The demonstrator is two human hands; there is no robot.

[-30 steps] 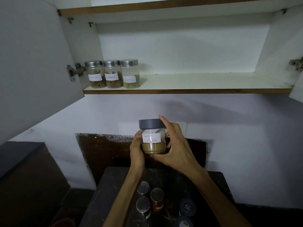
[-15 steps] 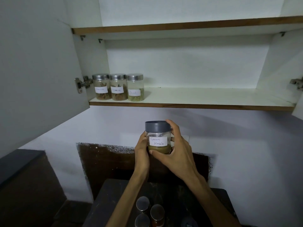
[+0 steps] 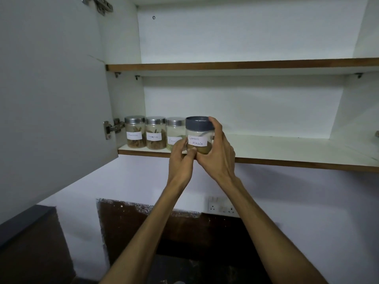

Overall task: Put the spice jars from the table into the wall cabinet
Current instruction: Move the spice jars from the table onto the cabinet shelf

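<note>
A glass jar labelled Garam Masala point(image 3: 198, 138), with a grey lid and brown powder, is up at the front edge of the lower cabinet shelf point(image 3: 276, 148). My right hand point(image 3: 217, 156) grips its right side, and my left hand point(image 3: 181, 158) holds its lower left. Three steel-lidded spice jars stand in a row at the shelf's left end: one point(image 3: 135, 132), a second point(image 3: 155, 133), and a third point(image 3: 174, 132) partly hidden behind the held jar. Whether the held jar rests on the shelf, I cannot tell.
The open cabinet door point(image 3: 51, 89) hangs at the left with a hinge point(image 3: 111, 127). An upper shelf point(image 3: 242, 65) lies above. To the right of the jars the lower shelf is bare. A wall socket point(image 3: 222, 206) sits below. The table is almost out of view at the bottom.
Both hands have lifted the Garam Masala jar from below the shelf up to its front edge, next to the third jar. The view has tilted upward.
</note>
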